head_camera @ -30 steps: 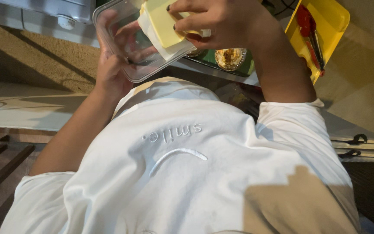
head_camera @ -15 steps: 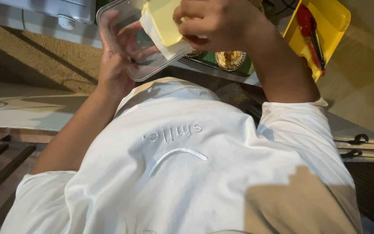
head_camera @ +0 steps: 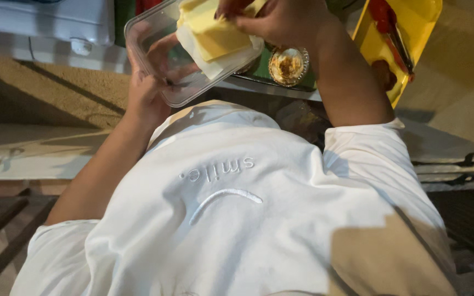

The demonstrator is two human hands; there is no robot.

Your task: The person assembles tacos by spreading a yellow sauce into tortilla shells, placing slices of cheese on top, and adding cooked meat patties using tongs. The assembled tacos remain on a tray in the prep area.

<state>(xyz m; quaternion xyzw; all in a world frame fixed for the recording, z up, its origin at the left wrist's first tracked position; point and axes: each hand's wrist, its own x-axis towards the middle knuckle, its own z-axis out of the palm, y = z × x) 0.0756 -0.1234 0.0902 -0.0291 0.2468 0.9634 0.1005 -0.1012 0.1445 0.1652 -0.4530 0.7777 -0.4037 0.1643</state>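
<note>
Container: one clear, rectangular plastic food box (head_camera: 163,60), tilted, raised in front of the chest, above the white T-shirt (head_camera: 237,219).
Contents: one pale yellow slab on white wrapping paper, likely butter or cheese (head_camera: 212,38), sticking out of the box's open mouth.
Left hand (head_camera: 146,90): clamped on the box from below and behind, fingers seen through the clear wall.
Right hand (head_camera: 283,22): fingertips closed on the top end of the yellow slab; exact pinch partly cut off by the frame edge.
Handling, judged: box light, fairly stiff, smooth-walled, best held across the base or rim; slab soft, greasy, easily dented, best taken by the paper rather than bare surface.
Nearby: one yellow plastic tray (head_camera: 412,33) with a red-handled tool; one small round gold-rimmed dish (head_camera: 288,66); one white appliance (head_camera: 45,19) at upper left.
</note>
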